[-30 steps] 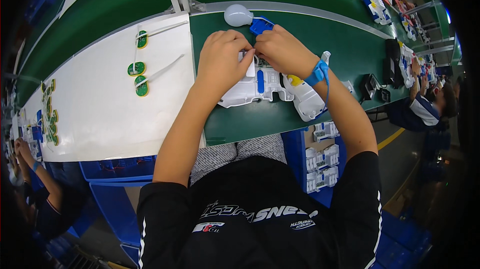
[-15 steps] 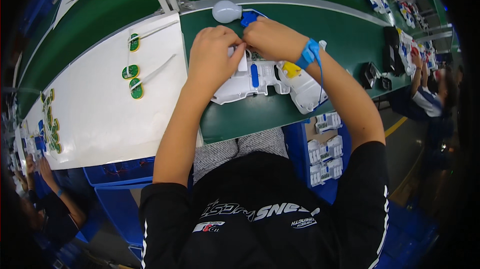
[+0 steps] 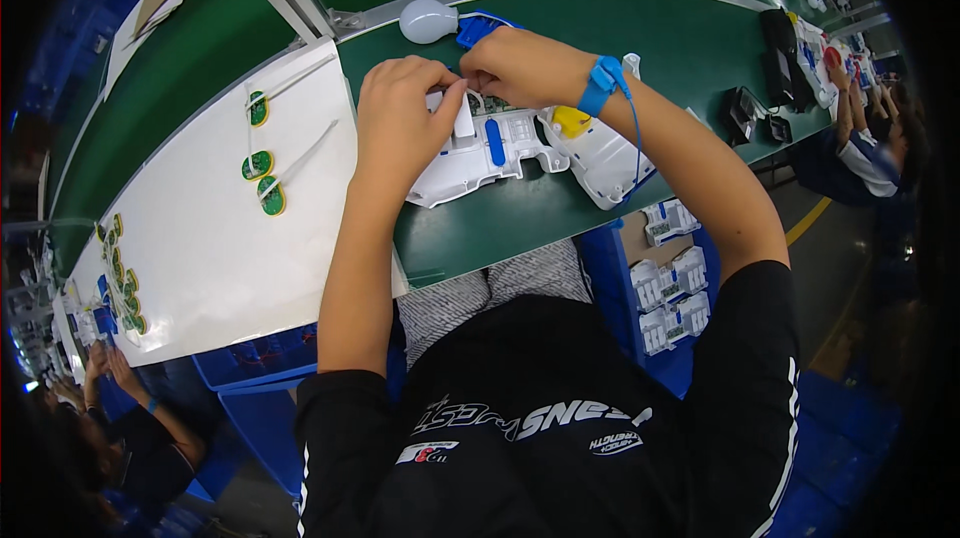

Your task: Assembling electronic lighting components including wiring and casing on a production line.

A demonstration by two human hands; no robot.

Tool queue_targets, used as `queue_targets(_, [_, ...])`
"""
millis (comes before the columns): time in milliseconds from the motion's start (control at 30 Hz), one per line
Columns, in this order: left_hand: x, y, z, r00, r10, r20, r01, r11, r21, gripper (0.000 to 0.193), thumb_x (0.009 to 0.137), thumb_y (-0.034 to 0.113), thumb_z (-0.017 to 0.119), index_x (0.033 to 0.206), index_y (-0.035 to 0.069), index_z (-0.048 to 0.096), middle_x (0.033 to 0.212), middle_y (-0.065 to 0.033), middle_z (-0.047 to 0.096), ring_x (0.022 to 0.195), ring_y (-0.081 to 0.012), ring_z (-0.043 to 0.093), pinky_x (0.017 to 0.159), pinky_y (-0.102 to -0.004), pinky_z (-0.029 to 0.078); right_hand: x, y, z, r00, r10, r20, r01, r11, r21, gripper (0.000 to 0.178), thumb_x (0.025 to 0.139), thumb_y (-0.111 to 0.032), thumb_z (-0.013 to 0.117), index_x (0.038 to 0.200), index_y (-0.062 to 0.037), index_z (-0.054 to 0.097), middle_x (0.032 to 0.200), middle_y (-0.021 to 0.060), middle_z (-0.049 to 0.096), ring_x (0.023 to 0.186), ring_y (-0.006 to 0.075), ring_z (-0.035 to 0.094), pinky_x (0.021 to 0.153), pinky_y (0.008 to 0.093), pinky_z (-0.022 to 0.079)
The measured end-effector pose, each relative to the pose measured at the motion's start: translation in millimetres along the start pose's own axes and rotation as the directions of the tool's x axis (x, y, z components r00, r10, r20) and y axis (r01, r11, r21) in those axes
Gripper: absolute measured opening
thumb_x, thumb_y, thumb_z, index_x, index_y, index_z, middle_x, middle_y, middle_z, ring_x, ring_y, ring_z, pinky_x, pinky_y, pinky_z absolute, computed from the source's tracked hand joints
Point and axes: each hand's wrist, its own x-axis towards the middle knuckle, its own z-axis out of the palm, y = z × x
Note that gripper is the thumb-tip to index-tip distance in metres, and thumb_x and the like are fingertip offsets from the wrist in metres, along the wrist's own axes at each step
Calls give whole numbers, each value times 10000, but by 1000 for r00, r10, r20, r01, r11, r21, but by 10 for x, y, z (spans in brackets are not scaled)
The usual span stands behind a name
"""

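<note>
A white plastic housing (image 3: pixel 445 181) with a blue strip (image 3: pixel 495 142) lies open on the green bench top. My left hand (image 3: pixel 400 118) is closed over its far left part, thumb beside a white block (image 3: pixel 464 126). My right hand (image 3: pixel 520 66) has its fingers curled in against the left fingertips, above a green circuit board (image 3: pixel 495 105) in the housing. What its fingertips pinch is hidden. On the right wrist is a blue strap (image 3: pixel 604 85) with a cord. A second white shell (image 3: pixel 612 166) with a yellow part (image 3: pixel 571 122) adjoins the housing on the right.
Beyond my hands lie a white pear-shaped bulb (image 3: pixel 428 22) and a blue piece (image 3: pixel 478 30). Several green oval circuit boards (image 3: pixel 257 165) with pale strips rest on a white sheet (image 3: pixel 200 268). More white housings (image 3: pixel 672 280) fill a blue bin. Other people work at both sides.
The whole view has shifted slightly, so bench and hands appear further left. Both hands stay at the far side of the housing, with only slight finger movement.
</note>
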Motion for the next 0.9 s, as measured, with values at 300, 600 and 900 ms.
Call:
queue_targets(300, [2,3,3,1000,-1,24,1,1000,3,120,851,179,740,832,62,721,821,-70,681,865,-291,629,863,-419,454,85,-9,-97,996,-50,78,51,999,-15,111,846,-15,696,955,-1,681,846,157,700,812,325,686,741,398,541])
queue_targets(600, [30,-2,-2,1000,22,16,-22,1000,22,129,857,188,735,829,65,709,821,-73,675,866,-295,622,847,-422,450,136,18,-16,997,4,82,4,996,-92,115,866,-36,703,967,11,675,893,198,715,879,390,695,768,449,555])
queue_targets(900, [-22,1,-2,1000,-5,25,5,1000,-9,118,850,188,740,876,74,728,847,-76,675,896,-294,629,831,-424,450,-856,-291,-266,841,-42,-539,21,999,-46,187,876,-182,727,1001,-58,667,927,101,690,931,306,662,848,408,489])
